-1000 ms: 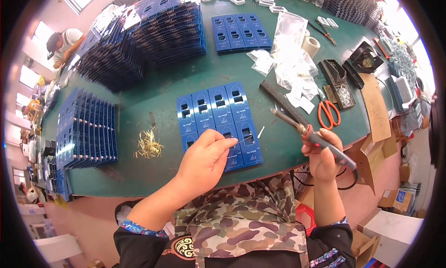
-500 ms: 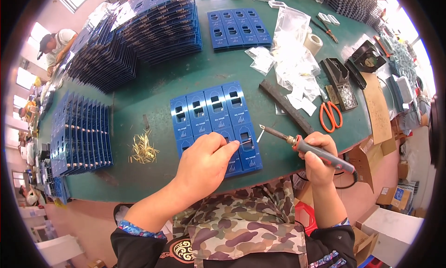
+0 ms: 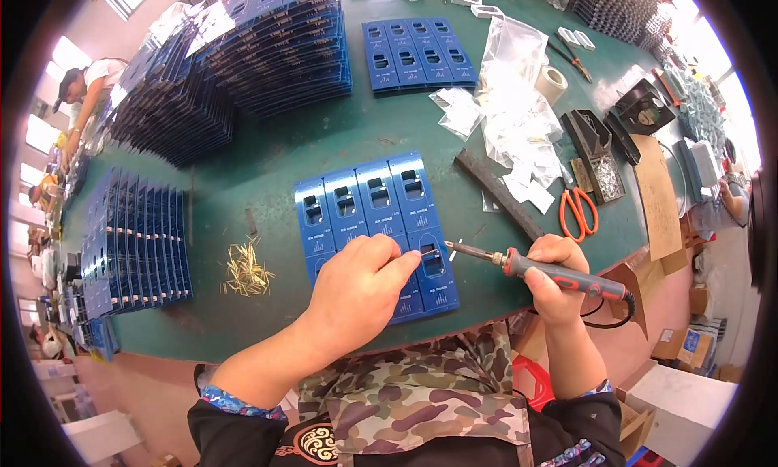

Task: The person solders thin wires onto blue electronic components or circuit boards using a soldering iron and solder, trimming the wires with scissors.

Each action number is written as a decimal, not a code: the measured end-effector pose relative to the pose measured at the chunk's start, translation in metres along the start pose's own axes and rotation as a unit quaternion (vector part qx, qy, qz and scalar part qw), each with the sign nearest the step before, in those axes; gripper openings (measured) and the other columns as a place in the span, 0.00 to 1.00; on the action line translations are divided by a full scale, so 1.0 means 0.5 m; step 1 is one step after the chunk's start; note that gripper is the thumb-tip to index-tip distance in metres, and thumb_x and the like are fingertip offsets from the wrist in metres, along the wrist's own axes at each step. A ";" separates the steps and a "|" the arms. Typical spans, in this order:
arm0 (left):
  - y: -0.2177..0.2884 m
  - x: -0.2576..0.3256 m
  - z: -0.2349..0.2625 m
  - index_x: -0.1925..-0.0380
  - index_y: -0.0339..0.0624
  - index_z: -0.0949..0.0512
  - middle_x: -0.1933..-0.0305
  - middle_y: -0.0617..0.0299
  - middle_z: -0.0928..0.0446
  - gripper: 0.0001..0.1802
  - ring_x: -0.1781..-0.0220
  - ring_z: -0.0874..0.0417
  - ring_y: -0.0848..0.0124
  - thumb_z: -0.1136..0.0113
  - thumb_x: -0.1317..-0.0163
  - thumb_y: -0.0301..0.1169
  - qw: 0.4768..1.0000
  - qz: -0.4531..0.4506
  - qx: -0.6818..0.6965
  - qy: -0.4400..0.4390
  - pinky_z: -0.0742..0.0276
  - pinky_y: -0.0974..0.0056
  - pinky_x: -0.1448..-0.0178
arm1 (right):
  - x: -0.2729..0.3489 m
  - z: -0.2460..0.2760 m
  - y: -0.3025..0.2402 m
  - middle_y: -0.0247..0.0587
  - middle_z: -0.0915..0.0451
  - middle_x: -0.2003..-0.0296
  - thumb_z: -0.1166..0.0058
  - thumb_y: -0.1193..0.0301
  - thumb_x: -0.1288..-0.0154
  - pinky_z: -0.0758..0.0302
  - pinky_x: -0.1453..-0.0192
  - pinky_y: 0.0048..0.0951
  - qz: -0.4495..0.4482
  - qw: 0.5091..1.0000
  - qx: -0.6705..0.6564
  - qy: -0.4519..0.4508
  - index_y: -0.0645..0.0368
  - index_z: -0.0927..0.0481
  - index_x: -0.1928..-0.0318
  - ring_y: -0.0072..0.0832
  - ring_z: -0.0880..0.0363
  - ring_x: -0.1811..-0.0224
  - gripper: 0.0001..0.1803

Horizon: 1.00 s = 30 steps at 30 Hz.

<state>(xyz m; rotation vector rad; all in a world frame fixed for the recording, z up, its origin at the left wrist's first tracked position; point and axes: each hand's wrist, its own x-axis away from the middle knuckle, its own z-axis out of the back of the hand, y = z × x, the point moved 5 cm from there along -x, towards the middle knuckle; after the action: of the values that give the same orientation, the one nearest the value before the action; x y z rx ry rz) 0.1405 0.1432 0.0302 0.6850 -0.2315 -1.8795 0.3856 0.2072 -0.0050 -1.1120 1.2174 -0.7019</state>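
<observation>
Left hand (image 3: 356,287) clamped, my thumb against forefinger, on thin wire-like piece (image 3: 429,253) at lower-right cutout (image 3: 433,264) of flat rectangular blue panel (image 3: 381,221), lying on green tabletop (image 3: 267,167). Right hand (image 3: 559,303) wrapped around grey-and-red soldering iron (image 3: 575,281), metal tip (image 3: 470,251) by panel's right edge. I judge step: soldering piece on. Next move calls for steady pinch, tip guided leftward.
</observation>
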 end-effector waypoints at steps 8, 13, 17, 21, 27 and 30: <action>-0.005 0.001 -0.004 0.60 0.41 0.18 0.66 0.59 0.24 0.17 0.66 0.22 0.60 0.37 0.54 0.18 1.000 -0.006 0.011 0.005 0.25 0.58 0.64 | 0.008 -0.008 -0.001 0.42 0.23 0.75 0.36 0.77 0.50 0.32 0.74 0.28 0.075 0.996 0.047 -0.030 0.64 0.24 0.68 0.28 0.27 0.78 0.10; -0.005 0.001 -0.005 0.61 0.42 0.18 0.66 0.60 0.24 0.17 0.66 0.22 0.60 0.37 0.54 0.18 1.000 -0.006 0.011 0.009 0.25 0.58 0.64 | 0.004 -0.015 -0.005 0.42 0.23 0.76 0.36 0.77 0.50 0.32 0.75 0.28 0.091 0.993 0.052 -0.053 0.63 0.24 0.68 0.29 0.26 0.78 0.10; -0.006 0.002 -0.006 0.61 0.42 0.18 0.66 0.60 0.24 0.17 0.66 0.22 0.60 0.37 0.54 0.18 1.000 -0.008 0.012 0.011 0.25 0.58 0.64 | 0.001 -0.018 -0.008 0.41 0.22 0.76 0.35 0.77 0.51 0.31 0.75 0.28 0.090 0.992 0.068 -0.061 0.63 0.24 0.68 0.29 0.26 0.79 0.11; -0.005 0.002 -0.005 0.61 0.42 0.18 0.66 0.60 0.24 0.17 0.66 0.23 0.60 0.36 0.54 0.18 1.000 -0.004 0.008 0.009 0.26 0.59 0.65 | 0.000 -0.020 -0.005 0.42 0.22 0.76 0.35 0.76 0.52 0.31 0.75 0.29 0.087 0.991 0.072 -0.069 0.62 0.24 0.68 0.30 0.26 0.78 0.11; -0.006 0.000 -0.006 0.61 0.42 0.17 0.66 0.60 0.24 0.17 0.66 0.23 0.60 0.36 0.54 0.18 1.000 -0.004 0.010 0.003 0.26 0.59 0.64 | 0.000 -0.020 -0.006 0.42 0.21 0.75 0.35 0.76 0.52 0.29 0.74 0.29 0.092 0.990 0.080 -0.071 0.62 0.24 0.68 0.31 0.24 0.78 0.12; -0.006 0.002 -0.007 0.60 0.42 0.17 0.66 0.60 0.24 0.17 0.66 0.23 0.60 0.36 0.54 0.18 1.000 -0.004 0.009 0.002 0.26 0.59 0.64 | 0.000 -0.020 -0.006 0.42 0.21 0.75 0.35 0.76 0.52 0.29 0.75 0.29 0.096 0.989 0.080 -0.074 0.62 0.25 0.68 0.31 0.24 0.78 0.12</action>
<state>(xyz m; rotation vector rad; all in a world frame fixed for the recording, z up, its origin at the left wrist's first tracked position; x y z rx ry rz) 0.1399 0.1441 0.0255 0.7022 -0.2444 -1.8855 0.3766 0.2033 -0.0019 -0.8845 1.1041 -0.5502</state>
